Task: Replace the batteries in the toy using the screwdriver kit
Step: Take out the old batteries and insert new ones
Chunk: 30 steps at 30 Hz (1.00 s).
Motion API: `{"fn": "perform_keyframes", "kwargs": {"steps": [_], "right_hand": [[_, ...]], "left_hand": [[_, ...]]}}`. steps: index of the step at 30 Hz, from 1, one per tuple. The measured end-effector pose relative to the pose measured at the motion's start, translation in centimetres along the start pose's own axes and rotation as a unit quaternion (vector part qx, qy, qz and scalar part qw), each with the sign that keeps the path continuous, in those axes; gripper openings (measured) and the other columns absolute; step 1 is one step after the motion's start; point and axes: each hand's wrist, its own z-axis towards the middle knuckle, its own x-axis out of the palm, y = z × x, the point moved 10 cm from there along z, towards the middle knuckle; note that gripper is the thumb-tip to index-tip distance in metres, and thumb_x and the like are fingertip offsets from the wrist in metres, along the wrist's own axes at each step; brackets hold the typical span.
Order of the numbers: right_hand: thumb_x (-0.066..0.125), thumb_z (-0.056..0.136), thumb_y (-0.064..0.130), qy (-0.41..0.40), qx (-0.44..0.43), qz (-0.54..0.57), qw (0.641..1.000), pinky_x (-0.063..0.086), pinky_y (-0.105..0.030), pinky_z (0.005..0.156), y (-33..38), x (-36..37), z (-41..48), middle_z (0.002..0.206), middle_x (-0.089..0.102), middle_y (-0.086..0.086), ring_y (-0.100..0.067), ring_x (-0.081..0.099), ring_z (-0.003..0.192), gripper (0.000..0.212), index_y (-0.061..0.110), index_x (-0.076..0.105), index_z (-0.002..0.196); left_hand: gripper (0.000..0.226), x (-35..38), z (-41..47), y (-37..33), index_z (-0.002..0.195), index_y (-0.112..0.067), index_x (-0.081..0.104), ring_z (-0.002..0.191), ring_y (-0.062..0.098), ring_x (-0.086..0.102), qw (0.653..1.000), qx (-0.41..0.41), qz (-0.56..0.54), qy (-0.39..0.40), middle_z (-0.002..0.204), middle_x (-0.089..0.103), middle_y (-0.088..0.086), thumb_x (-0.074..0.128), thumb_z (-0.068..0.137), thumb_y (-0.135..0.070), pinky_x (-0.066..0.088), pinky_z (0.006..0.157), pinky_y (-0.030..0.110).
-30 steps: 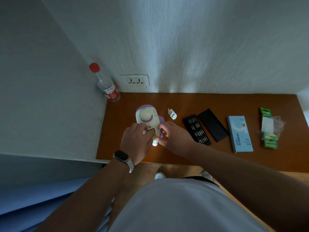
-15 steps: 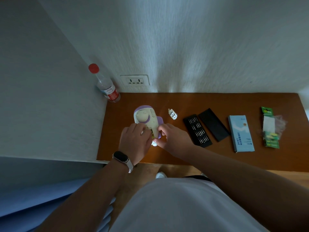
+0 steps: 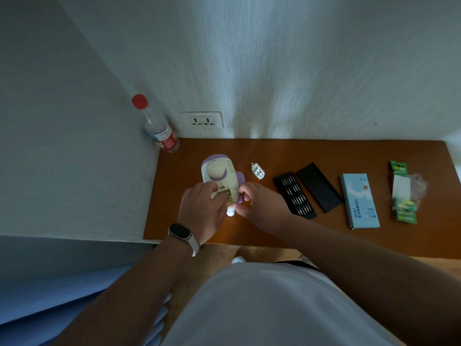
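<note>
1. Toy (image 3: 219,178): cream and purple, rounded, lying on a brown desk (image 3: 324,151) near the desk's left end. Its underside faces up, w/ the battery bay (image 3: 228,194) open and something yellow-green inside.
2. Left hand (image 3: 202,211): on the toy's near-left side. Fingers are bent and close together, curled onto the toy body at the bay edge. Can't tell if the tips also pinch anything small.
3. Right hand (image 3: 262,206): on the toy's near-right side. Thumb and forefinger are curled in, clamped on the toy's purple lower edge.
4. Watch (image 3: 182,233): dark face, pale strap, on the left wrist, nearer the person than the toy.
5. Small white part (image 3: 257,171): just right of the toy, not touching it.
6. Bit tray (image 3: 294,196): black, rows of metal bits, further right of the toy. Black lid (image 3: 319,187) lies beside it on its far side from the toy.
7. Blue box (image 3: 359,201): flat, printed, right again, apart from the lid.
8. Battery pack (image 3: 403,193): green card, torn clear plastic, farthest right of the toy.
9. Bottle (image 3: 158,128): clear, red cap and label, behind-left of the toy in the wall corner.
10. Wall socket (image 3: 201,120): white, on the wall behind the toy.
</note>
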Motion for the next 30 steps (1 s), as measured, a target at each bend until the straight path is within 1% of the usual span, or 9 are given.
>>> {"fn": "perform_keyframes", "kwargs": {"steps": [4,8,10,12,14,17,23,27,30], "right_hand": [[0.059,0.088,0.051,0.001,0.0,0.0,1.0,0.043,-0.022,0.059,-0.1,-0.1,0.0,0.09,0.051,0.014,-0.005,0.05,0.072,0.025,0.03,0.052,0.099],[0.059,0.088,0.052,0.008,0.003,0.004,1.0,0.048,-0.027,0.065,-0.4,-0.1,0.0,0.092,0.053,0.012,-0.007,0.052,0.075,0.027,0.028,0.055,0.101],[0.059,0.089,0.051,0.009,0.001,0.008,1.0,0.046,-0.025,0.064,-0.3,-0.1,0.0,0.092,0.054,0.012,-0.006,0.052,0.074,0.028,0.028,0.056,0.103],[0.059,0.089,0.051,0.009,-0.004,0.01,1.0,0.045,-0.024,0.063,-0.3,0.0,0.0,0.092,0.054,0.012,-0.006,0.052,0.073,0.026,0.028,0.056,0.102],[0.06,0.089,0.051,0.011,-0.007,0.013,1.0,0.042,-0.021,0.06,-0.2,0.0,0.0,0.09,0.053,0.013,-0.004,0.05,0.071,0.024,0.03,0.054,0.099],[0.06,0.088,0.052,0.009,-0.006,0.015,1.0,0.043,-0.022,0.06,-0.3,0.1,0.0,0.086,0.052,0.014,-0.003,0.049,0.069,0.023,0.032,0.053,0.096],[0.059,0.086,0.055,0.003,-0.002,0.006,1.0,0.039,-0.019,0.056,-0.3,0.2,0.0,0.083,0.049,0.016,-0.002,0.049,0.068,0.024,0.034,0.052,0.095],[0.058,0.088,0.054,0.007,0.001,-0.001,1.0,0.038,-0.018,0.057,-0.1,0.2,0.0,0.085,0.05,0.015,-0.002,0.049,0.069,0.024,0.033,0.052,0.096],[0.058,0.089,0.051,0.012,0.008,0.003,1.0,0.04,-0.019,0.059,-0.1,0.0,-0.3,0.089,0.053,0.014,-0.004,0.05,0.071,0.024,0.03,0.055,0.099]], "left_hand": [[0.025,0.4,-0.1,0.3,0.097,-0.009,0.076,0.081,0.029,0.066,1.0,-0.011,-0.025,-0.005,0.093,0.067,0.013,0.084,0.076,-0.02,0.049,0.057,0.032],[0.027,0.9,-1.0,1.5,0.105,-0.005,0.07,0.094,0.026,0.067,0.986,-0.101,-0.131,-0.019,0.101,0.068,0.014,0.077,0.086,-0.022,0.051,0.068,0.021],[0.026,1.4,-1.4,2.8,0.108,-0.008,0.064,0.099,0.023,0.065,0.96,-0.188,-0.208,-0.018,0.106,0.066,0.01,0.072,0.089,-0.025,0.047,0.069,0.014],[0.03,2.2,-2.0,4.1,0.112,-0.015,0.059,0.101,0.015,0.061,0.926,-0.272,-0.263,-0.007,0.108,0.059,0.0,0.074,0.089,-0.027,0.041,0.063,0.004],[0.032,2.8,-2.3,4.6,0.111,-0.021,0.054,0.101,0.012,0.058,0.906,-0.31,-0.288,0.005,0.107,0.052,-0.008,0.074,0.089,-0.03,0.041,0.058,0.003],[0.031,3.1,-2.2,4.6,0.106,-0.026,0.048,0.101,0.014,0.059,0.901,-0.314,-0.3,0.018,0.107,0.05,-0.008,0.074,0.089,-0.03,0.045,0.063,0.009],[0.031,3.4,-2.0,4.8,0.103,-0.027,0.047,0.101,0.015,0.058,0.893,-0.34,-0.292,0.049,0.107,0.05,-0.004,0.074,0.088,-0.027,0.047,0.061,0.01],[0.028,2.9,-1.8,4.5,0.101,-0.028,0.047,0.099,0.013,0.057,0.908,-0.322,-0.262,0.049,0.105,0.05,-0.006,0.073,0.09,-0.028,0.043,0.06,0.01],[0.022,2.3,-1.7,3.9,0.107,-0.02,0.057,0.1,0.014,0.059,0.924,-0.299,-0.236,0.038,0.106,0.056,-0.002,0.071,0.091,-0.028,0.038,0.059,0.008]]}}
